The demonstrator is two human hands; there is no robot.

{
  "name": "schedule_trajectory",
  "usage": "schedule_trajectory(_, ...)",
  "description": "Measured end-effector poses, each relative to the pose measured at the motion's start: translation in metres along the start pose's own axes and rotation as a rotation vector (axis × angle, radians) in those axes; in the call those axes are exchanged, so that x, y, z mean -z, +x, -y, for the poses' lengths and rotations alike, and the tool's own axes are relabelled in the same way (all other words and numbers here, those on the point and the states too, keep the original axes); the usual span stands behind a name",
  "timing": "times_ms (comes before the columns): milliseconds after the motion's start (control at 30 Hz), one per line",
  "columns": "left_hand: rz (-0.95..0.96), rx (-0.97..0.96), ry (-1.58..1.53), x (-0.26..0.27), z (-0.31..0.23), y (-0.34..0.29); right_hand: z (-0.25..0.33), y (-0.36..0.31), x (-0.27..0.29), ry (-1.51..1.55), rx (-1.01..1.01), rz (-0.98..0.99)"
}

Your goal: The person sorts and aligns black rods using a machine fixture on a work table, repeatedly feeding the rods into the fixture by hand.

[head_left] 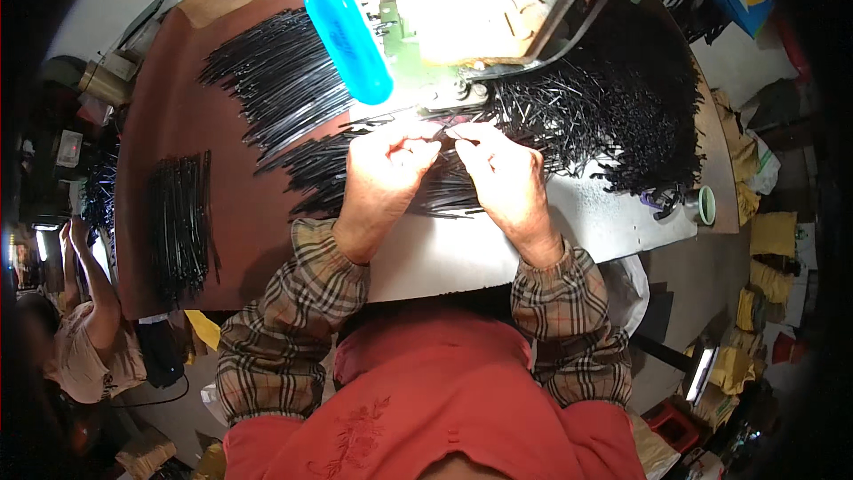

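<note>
My left hand (384, 169) and my right hand (508, 180) meet at the middle of the table, just in front of a brightly lit machine (444, 93). Both are closed in a pinch, fingertips nearly touching. A small dark piece (443, 136) shows between them, too small to name. Beneath and behind my hands lies a layer of thin black strips (324, 173). Farther back on the left is a bigger bundle of black strips (284, 76). To the right spreads a large tangled heap of short black pieces (613, 98).
A blue bottle (346, 31) hangs or stands by the machine. A separate bundle of black strips (180, 222) lies at the table's left. Near the right edge sits a small green-rimmed cup (705, 205). Another person (93, 329) is at the far left; yellow bags (771, 240) lie right.
</note>
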State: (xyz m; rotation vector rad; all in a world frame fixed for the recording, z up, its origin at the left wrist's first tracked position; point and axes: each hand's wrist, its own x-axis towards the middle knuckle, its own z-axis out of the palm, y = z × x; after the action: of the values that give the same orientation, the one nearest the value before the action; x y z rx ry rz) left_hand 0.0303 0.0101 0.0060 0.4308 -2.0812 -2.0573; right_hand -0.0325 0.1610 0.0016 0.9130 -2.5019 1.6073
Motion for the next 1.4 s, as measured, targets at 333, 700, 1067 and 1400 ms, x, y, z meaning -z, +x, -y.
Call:
schedule_trajectory(333, 0.029, -0.023, -0.078, -0.002, 0.008, 0.006, -0.002, 0.0, 0.002, -0.048, -0.035, 0.002)
schedule_trajectory(700, -0.008, -0.167, 0.127, 0.001, 0.014, 0.011, 0.007, 0.004, 0.005, -0.008, -0.127, 0.032)
schedule_trajectory(1067, -0.014, -0.276, 0.147, 0.002, 0.022, 0.025, -0.025, 0.017, -0.004, 0.183, -0.087, -0.027)
schedule_trajectory(1400, 0.001, -0.324, 0.109, -0.006, 0.025, 0.043, -0.036, 0.027, -0.008, 0.172, -0.04, -0.109)
